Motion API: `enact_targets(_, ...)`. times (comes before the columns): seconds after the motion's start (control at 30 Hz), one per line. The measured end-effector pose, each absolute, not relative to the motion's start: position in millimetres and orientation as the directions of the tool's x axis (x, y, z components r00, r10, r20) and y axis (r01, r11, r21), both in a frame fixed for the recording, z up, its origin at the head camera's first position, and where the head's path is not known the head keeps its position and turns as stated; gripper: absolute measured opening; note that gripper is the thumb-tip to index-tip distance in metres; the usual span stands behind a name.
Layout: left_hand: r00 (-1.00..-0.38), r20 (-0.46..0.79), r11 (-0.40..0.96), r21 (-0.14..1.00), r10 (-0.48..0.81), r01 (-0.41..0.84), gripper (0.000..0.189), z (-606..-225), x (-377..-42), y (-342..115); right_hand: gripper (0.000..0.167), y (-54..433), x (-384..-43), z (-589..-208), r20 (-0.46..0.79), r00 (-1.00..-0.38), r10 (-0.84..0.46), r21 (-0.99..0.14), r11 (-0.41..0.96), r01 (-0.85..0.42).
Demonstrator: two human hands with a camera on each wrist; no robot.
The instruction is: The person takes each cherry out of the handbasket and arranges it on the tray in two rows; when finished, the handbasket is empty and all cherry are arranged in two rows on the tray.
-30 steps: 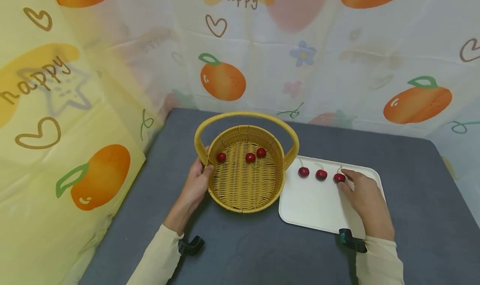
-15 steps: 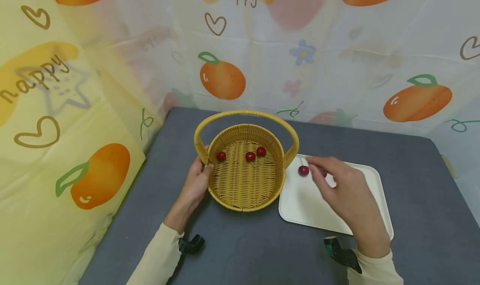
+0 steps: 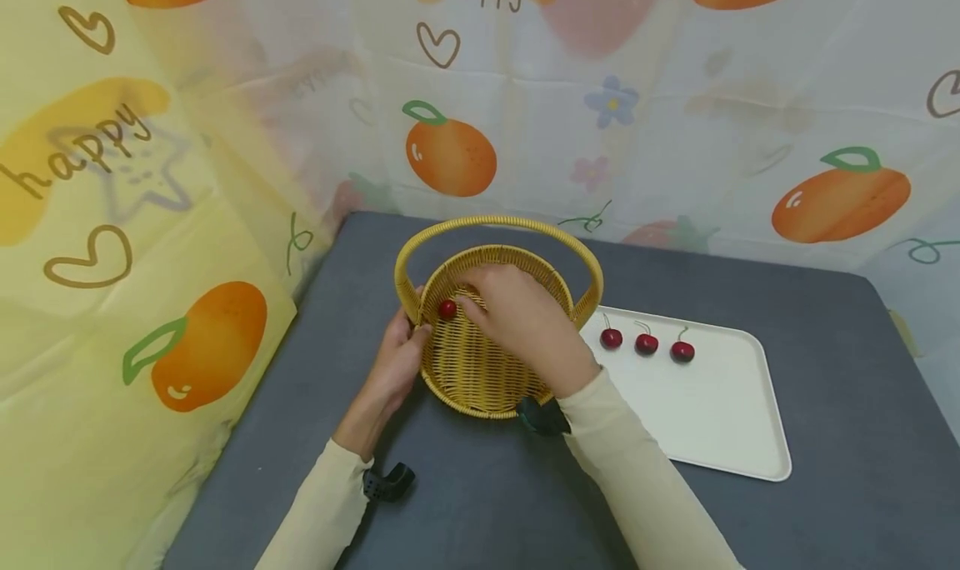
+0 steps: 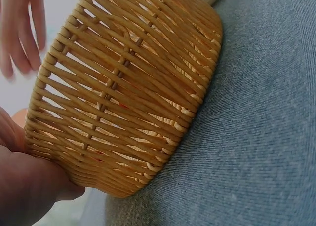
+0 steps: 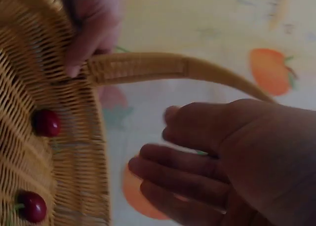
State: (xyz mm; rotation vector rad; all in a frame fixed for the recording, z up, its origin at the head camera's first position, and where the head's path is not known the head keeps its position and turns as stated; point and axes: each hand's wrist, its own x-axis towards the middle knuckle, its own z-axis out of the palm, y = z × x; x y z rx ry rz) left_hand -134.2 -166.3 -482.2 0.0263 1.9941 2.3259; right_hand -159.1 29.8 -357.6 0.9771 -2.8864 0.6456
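In the head view my left hand [image 3: 397,357] grips the yellow woven basket [image 3: 480,407] at its left rim, by the foot of the arched handle. The thumb lies over the rim. My right hand [image 3: 517,307] is over the basket, under the handle. In the right wrist view its fingers [image 5: 173,176] are spread and loosely bent, with nothing between them. One red cherry [image 3: 447,309] shows inside the basket by the fingertips; the right hand hides the others there. Two cherries, one of them [image 5: 47,122] near the wall, show in the right wrist view.
A white tray [image 3: 720,412] stands to the right of the basket on the grey tabletop [image 3: 480,503]. Along its far side lie three stemmed cherries, the middle one [image 3: 647,343] among them. A fruit-print curtain [image 3: 540,137] hangs behind the table and along its left side.
My right hand has moved left from the cherries on the tray to over the basket. The three tray cherries are in view again. My left hand keeps its grip on the basket rim.
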Motion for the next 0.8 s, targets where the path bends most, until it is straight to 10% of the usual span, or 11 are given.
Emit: enact_targets(0.8,-0.998,-0.012,-0.156,0.988,0.054,-0.02,0.066,-486,-136,-169,0.009,-39,-210,-427,-0.082,-0.854,-0.514,-0.238,0.842,-0.484)
